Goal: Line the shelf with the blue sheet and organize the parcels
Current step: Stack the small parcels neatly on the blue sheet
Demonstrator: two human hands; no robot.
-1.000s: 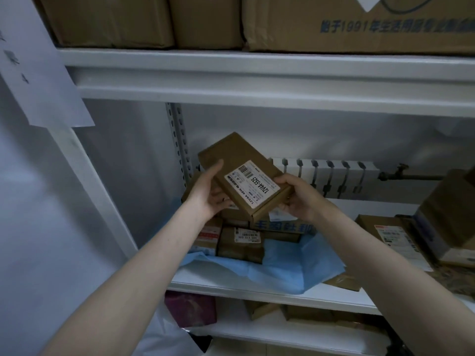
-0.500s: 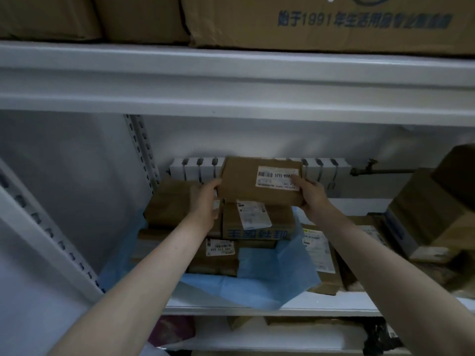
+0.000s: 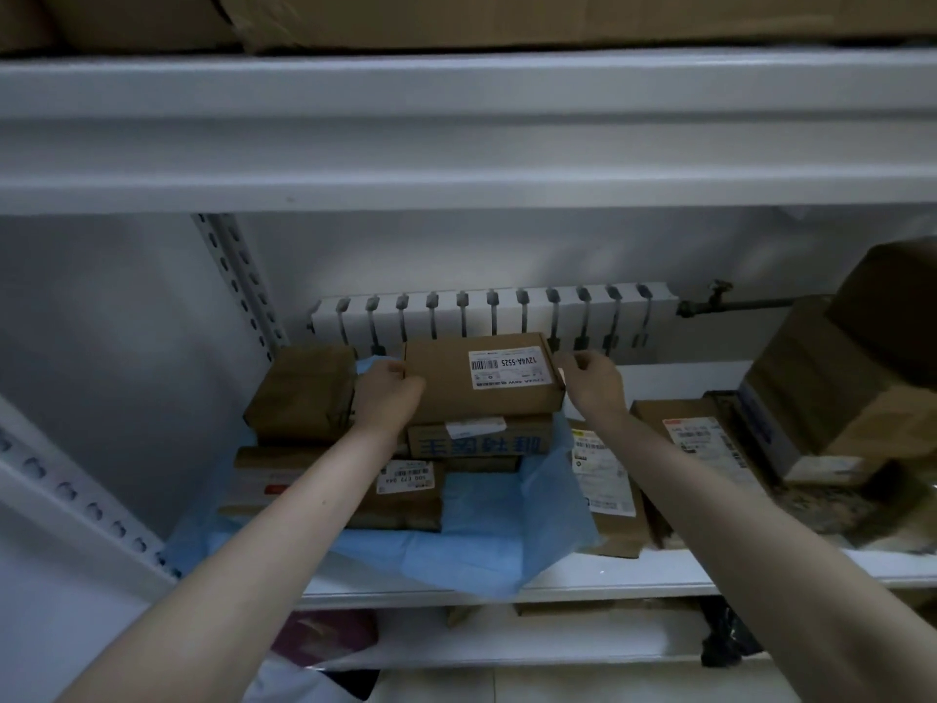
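Both bare arms reach into the white metal shelf (image 3: 634, 575). The labelled parcel (image 3: 441, 393), a flat, matte brown cardboard box with a white barcode sticker, sits on top of the stack; the left hand (image 3: 388, 393) grips its left end with the fingers curled together; the right hand (image 3: 590, 380) is at its right end, fingertips bunched and pinching the top corner.

Directly under the labelled parcel lies a box with blue printed characters (image 3: 479, 443); below that there are more flat cartons. Just left of it stands a parcel in creased brown wrap (image 3: 304, 393), touching the left hand. The blue sheet (image 3: 487, 520), thin, soft and crumpled, spreads beneath the stack and folds up at the parcel's lower right, with one corner drooping over the shelf edge. Right of the parcel, off the sheet, lie two flat packages with white labels (image 3: 603, 479); further right there is a big, dim carton (image 3: 831, 388). Behind the parcel a ribbed white radiator (image 3: 487, 312) runs along a pale wall; to its upper left rises a perforated grey upright (image 3: 238, 281); above it is a smooth white beam (image 3: 456, 144).
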